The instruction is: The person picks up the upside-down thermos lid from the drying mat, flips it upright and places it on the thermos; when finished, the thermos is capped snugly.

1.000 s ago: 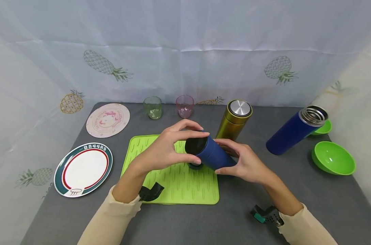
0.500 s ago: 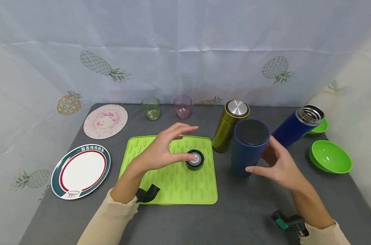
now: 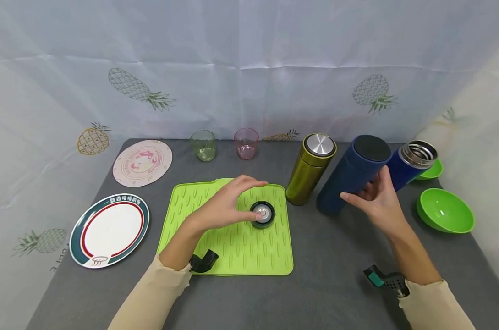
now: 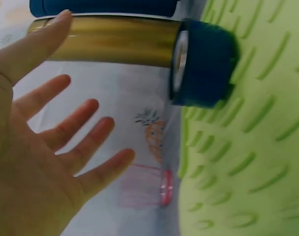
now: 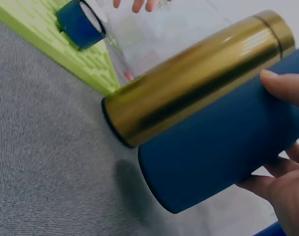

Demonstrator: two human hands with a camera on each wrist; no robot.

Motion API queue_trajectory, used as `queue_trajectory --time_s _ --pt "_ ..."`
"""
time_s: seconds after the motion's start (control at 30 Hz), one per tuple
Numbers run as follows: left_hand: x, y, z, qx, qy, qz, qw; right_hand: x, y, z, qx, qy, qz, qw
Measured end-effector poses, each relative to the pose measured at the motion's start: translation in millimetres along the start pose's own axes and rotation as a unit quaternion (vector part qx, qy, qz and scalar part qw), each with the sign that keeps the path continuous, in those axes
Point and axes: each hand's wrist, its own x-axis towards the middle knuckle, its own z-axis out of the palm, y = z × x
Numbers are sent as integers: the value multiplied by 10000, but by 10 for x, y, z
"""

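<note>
At the far left, the white plate (image 3: 109, 229) lies on the table (image 3: 323, 284). Next, the left hand (image 3: 221, 208) is over the green mat (image 3: 249, 256); its fingers are spread apart and hold nothing. The thumb overlaps the edge of the upturned cap (image 3: 266, 212) in the head view, but the left wrist view shows the hand apart from it. The cap lies on the mat.

To the right of the mat, the gold bottle (image 3: 307, 172) stands beside the dark blue bottle (image 3: 348, 176). Change of state: one second ago both hands hold the dark blue bottle tilted over the mat; now it is upright, right of the gold bottle, and the cap is exposed. The right hand (image 3: 379, 206) alone grips it, fingers clamped around its side. Base contact with the table cannot be determined. Behind it is the open blue bottle (image 3: 403, 170).
</note>
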Motion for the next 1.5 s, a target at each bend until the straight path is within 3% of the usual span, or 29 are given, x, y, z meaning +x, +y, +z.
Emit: queue_trajectory --time_s 0.27,0.57,0.87,1.27,1.5 --pt "100 -112 152 251 -512 -91 9983 109 174 1 -111 312 332 9989" --pt "144 -190 231 439 -737 -225 9961 173 179 17 -263 216 582 9977" --pt "141 -200 251 591 -810 -376 9942 177 181 32 -498 121 528 9973" --pt "195 -223 333 769 -788 -507 9926 178 199 27 -723 50 820 9940" --pt "206 -198 355 767 -569 -662 9932 86 152 25 -511 132 530 9972"
